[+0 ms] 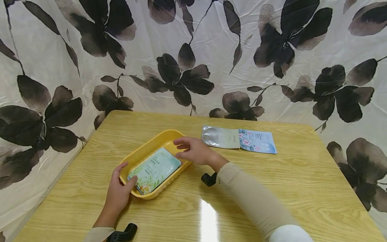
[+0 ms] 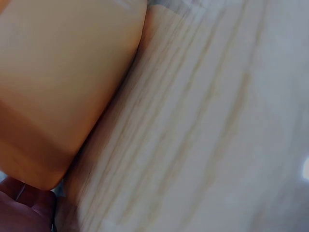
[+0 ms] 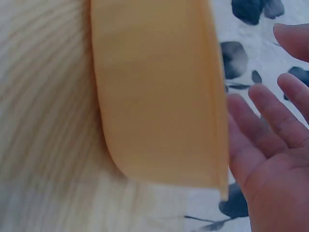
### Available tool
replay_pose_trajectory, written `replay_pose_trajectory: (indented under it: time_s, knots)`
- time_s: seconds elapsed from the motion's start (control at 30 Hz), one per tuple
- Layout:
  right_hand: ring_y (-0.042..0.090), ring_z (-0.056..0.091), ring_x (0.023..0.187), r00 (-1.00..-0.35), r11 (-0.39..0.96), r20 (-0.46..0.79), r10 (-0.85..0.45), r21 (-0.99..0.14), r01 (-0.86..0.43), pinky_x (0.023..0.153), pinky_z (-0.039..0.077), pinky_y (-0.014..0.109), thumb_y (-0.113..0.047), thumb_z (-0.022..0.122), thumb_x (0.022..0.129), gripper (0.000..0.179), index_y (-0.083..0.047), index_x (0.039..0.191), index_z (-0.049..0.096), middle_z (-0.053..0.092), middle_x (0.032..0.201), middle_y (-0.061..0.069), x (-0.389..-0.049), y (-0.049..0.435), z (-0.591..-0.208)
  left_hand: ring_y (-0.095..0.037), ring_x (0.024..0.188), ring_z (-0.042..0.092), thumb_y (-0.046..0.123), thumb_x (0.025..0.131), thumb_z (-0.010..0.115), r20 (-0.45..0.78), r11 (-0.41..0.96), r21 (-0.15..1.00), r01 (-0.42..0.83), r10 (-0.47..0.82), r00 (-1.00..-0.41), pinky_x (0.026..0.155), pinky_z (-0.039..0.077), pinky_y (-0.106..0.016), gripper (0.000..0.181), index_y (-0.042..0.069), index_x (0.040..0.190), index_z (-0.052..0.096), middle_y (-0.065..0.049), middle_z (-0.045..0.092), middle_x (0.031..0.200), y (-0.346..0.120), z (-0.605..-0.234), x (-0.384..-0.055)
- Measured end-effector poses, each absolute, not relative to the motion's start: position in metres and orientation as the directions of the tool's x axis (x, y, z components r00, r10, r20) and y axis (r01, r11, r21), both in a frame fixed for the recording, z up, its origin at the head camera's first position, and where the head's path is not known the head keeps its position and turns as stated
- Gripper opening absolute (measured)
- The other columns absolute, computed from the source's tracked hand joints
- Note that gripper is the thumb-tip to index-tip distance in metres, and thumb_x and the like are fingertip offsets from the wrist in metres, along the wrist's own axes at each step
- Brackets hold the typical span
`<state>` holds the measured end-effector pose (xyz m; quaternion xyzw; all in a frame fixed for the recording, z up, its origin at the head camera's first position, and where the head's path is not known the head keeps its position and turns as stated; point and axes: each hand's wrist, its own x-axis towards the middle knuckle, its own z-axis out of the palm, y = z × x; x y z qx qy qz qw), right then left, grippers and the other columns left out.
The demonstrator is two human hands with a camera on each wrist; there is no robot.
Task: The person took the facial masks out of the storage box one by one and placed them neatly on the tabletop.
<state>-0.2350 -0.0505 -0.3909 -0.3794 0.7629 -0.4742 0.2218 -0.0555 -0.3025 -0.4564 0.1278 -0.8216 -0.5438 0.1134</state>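
Note:
A yellow plastic basket (image 1: 163,194) stands at an angle on the table, left of the middle. Inside it lie flat sachets, the top one a pale green and white face mask sachet (image 1: 157,168) with plants printed along one end. My left hand (image 1: 119,193) grips the basket's near left end, thumb over the rim and fingers around the outside. My right hand (image 1: 196,151) hovers over the far right end with its fingers loosely spread and nothing in them. In the right wrist view its fingers (image 3: 275,113) show beside the basket's rim.
Behind the right hand, a silver and pale green sachet (image 1: 222,137) lies end to end with a blue floral sachet (image 1: 258,141). The wooden table (image 1: 287,188) ends at the back against a flower-printed cloth (image 1: 193,57). Black wrist mounts (image 1: 209,179) sit on both forearms.

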Motion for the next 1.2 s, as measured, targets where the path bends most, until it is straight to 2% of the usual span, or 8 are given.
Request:
replay_pose_trajectory:
  time_s: [0.13,0.33,0.53,0.63,1.0,1.2]
  knots:
    - [0.026,0.052,0.130,-0.615,0.325,-0.030,-0.788,-0.869,-0.374,0.095,0.049,0.029,-0.018,0.071,0.094,0.053,-0.006,0.143,0.054,0.053,0.144,0.007,-0.232,-0.061,-0.393,-0.002,0.103,0.049,0.018,0.104,0.053,0.044,0.369,0.925,-0.087,-0.332,-0.942,0.079,0.042,-0.010,0.061,0.003,0.154,0.022,-0.028,0.034,0.146,-0.303,-0.457,-0.056]
    - [0.027,0.052,0.130,-0.580,0.422,-0.119,-0.806,-0.802,-0.422,0.095,0.048,0.029,-0.019,0.071,0.094,0.055,-0.009,0.145,0.053,0.051,0.147,0.005,-0.229,-0.075,-0.388,-0.015,0.108,0.049,0.019,0.104,0.053,0.052,0.388,0.917,-0.087,-0.333,-0.942,0.079,0.040,-0.010,0.061,0.003,0.154,0.023,-0.028,0.033,0.146,-0.302,-0.456,-0.056]
    - [0.027,0.055,0.126,-0.561,0.502,-0.213,-0.800,-0.749,-0.432,0.095,0.048,0.029,-0.019,0.074,0.093,0.055,-0.009,0.143,0.054,0.053,0.144,0.008,-0.231,-0.084,-0.385,0.001,0.100,0.050,0.017,0.103,0.054,0.060,0.379,0.922,-0.078,-0.339,-0.939,0.080,0.041,-0.009,0.061,0.003,0.154,0.024,-0.027,0.039,0.141,-0.302,-0.456,-0.057]
    - [0.024,0.056,0.125,-0.561,0.538,-0.243,-0.792,-0.711,-0.452,0.095,0.048,0.029,-0.021,0.075,0.092,0.055,-0.010,0.142,0.055,0.056,0.141,0.008,-0.232,-0.086,-0.385,0.002,0.100,0.049,0.017,0.103,0.054,0.057,0.373,0.925,-0.079,-0.339,-0.939,0.080,0.041,-0.009,0.061,0.003,0.154,0.023,-0.027,0.040,0.141,-0.302,-0.457,-0.056]
    - [0.021,0.054,0.127,-0.578,0.586,-0.272,-0.769,-0.660,-0.470,0.098,0.046,0.030,-0.023,0.074,0.093,0.053,-0.012,0.141,0.056,0.058,0.138,0.008,-0.232,-0.090,-0.388,0.003,0.104,0.047,0.018,0.104,0.054,0.036,0.355,0.930,-0.095,-0.343,-0.939,0.083,0.038,-0.007,0.062,0.004,0.154,0.023,-0.026,0.038,0.143,-0.302,-0.458,-0.055]
    - [0.022,0.053,0.127,-0.571,0.550,-0.253,-0.781,-0.713,-0.436,0.097,0.046,0.031,-0.019,0.072,0.094,0.051,-0.009,0.141,0.056,0.058,0.138,0.009,-0.232,-0.091,-0.388,0.003,0.103,0.049,0.015,0.103,0.054,0.050,0.334,0.940,-0.069,-0.335,-0.941,0.082,0.041,-0.009,0.061,0.003,0.154,0.022,-0.026,0.042,0.140,-0.302,-0.460,-0.056]
